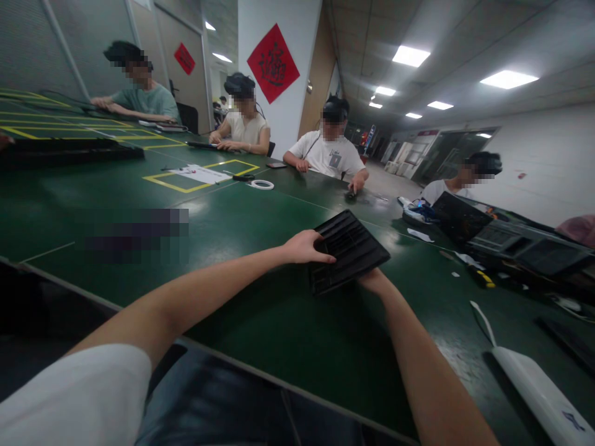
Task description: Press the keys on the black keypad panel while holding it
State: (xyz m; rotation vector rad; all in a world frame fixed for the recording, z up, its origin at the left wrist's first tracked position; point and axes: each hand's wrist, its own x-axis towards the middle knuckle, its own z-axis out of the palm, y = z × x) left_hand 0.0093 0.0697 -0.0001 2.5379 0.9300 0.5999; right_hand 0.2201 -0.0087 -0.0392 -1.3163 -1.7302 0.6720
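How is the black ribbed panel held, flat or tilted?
Tilted: the black panel slants, ribbed face toward camera, gripped by left hand, right hand partly hidden behind it.

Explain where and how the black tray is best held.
The tray is probably best held by its edges: left hand from the left, right hand from the lower right. It is broad, ridged and tilted, so edges offer natural grips.

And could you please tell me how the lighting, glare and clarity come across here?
Head view: ceiling lights look washed-out white; head view: the green table shows glare beside the white device; head view: the black ridged tray is dark, its ridges faint but visible; head view: the room leans, and a pixelated patch covers something at left.
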